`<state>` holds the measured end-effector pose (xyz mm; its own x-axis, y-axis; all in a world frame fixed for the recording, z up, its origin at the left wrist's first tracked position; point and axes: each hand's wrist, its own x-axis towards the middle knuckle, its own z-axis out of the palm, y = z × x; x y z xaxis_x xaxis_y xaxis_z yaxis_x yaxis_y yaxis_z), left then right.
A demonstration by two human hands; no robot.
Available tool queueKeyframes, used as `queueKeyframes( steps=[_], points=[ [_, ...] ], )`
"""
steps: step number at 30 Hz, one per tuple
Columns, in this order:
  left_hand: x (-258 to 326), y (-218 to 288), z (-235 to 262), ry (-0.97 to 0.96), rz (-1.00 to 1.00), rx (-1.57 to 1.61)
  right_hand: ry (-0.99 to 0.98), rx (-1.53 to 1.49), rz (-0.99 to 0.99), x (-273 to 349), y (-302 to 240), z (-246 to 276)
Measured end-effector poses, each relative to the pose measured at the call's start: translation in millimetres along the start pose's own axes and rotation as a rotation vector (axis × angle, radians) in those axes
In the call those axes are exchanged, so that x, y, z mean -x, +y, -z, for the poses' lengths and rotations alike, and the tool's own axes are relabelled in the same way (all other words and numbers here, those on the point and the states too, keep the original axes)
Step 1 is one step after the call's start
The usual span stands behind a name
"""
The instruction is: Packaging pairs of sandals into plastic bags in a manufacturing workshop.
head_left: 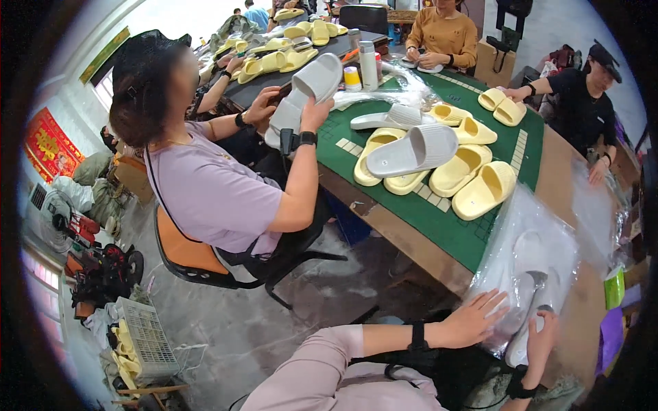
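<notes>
Film from a clear plastic bag (495, 255) veils the pale grey slippers (547, 291) at the near edge of the table (439, 264); glare and creases blur their outlines, and how many lie inside is hard to tell. The left hand (469, 320) rests on the bag with fingers spread. The right hand (541, 339) curls beside the slippers, fingertips near a dark patch; whether it pinches anything, I cannot tell. The lower edge cuts off its forearm. Farther up, a grey slipper (412, 149) partly covers yellow slippers (484, 190), and the top edge crops the head of an orange-sleeved co-worker (444, 34)
</notes>
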<state>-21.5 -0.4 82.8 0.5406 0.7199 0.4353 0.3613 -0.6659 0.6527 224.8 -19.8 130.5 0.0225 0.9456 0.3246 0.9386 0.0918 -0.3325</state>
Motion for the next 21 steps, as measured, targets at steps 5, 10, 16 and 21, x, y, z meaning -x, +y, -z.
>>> queueKeyframes(
  steps=[5,10,16,21],
  points=[
    [-12.6,13.7,-12.8,0.047,0.145,-0.183,-0.249,-0.058,-0.532,25.2,-18.2,12.4],
    [-8.0,17.5,8.0,0.136,0.279,-0.528,-0.266,-0.035,-0.397,59.9,11.3,2.7],
    [-33.5,32.0,-14.4,-0.076,0.181,-0.052,-0.208,-0.601,-0.221,22.8,-9.1,-12.1],
    [-19.9,12.1,-23.0,-0.093,0.164,-0.191,-0.283,-0.515,0.021,15.5,-22.0,-24.5]
  ],
)
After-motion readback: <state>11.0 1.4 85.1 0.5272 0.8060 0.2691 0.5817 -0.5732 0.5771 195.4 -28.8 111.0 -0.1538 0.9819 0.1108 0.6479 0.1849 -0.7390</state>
